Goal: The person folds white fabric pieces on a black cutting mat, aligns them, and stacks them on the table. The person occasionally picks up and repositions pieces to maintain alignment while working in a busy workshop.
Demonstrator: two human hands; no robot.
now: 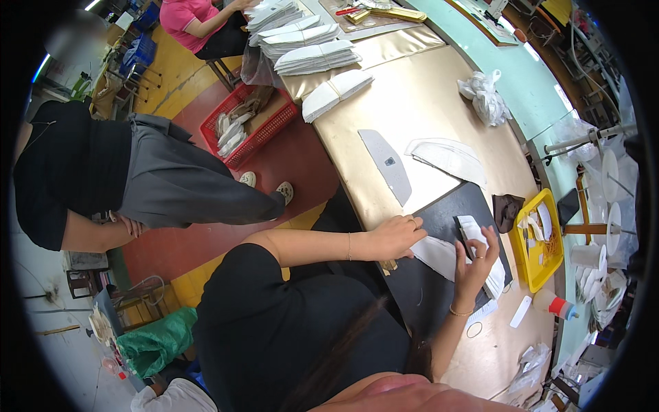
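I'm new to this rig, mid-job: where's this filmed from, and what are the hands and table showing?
There's no machine: a person works bare-handed, and a fisheye camera on their head looks down, so straight edges bend. The left hand touches the end of a white curved piece on a black mat. The right hand is at a stack of white pieces; whether it grips any is unclear. Also on the gold table are a grey curved piece, more white pieces and a crumpled plastic bag.

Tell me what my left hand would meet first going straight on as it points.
Your left hand would likely meet the white piece right before it; whether they touch is unclear.
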